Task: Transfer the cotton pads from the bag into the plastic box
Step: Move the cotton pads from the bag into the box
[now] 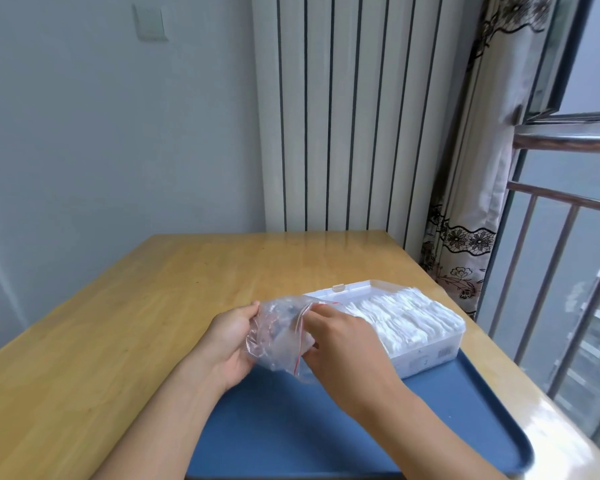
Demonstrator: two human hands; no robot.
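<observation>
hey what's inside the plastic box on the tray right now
The plastic box holds rows of white cotton pads, filling it nearly to the rim. Its near-left corner is hidden behind the right hand and the clear bag.

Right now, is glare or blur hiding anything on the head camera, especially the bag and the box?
Head view: daylight from the window puts a bright sheen on the table edge at right; the clear bag between left hand and right hand is crumpled, its contents unreadable; cotton pads in the plastic box are slightly washed out; wide-angle bending at the edges.
</observation>
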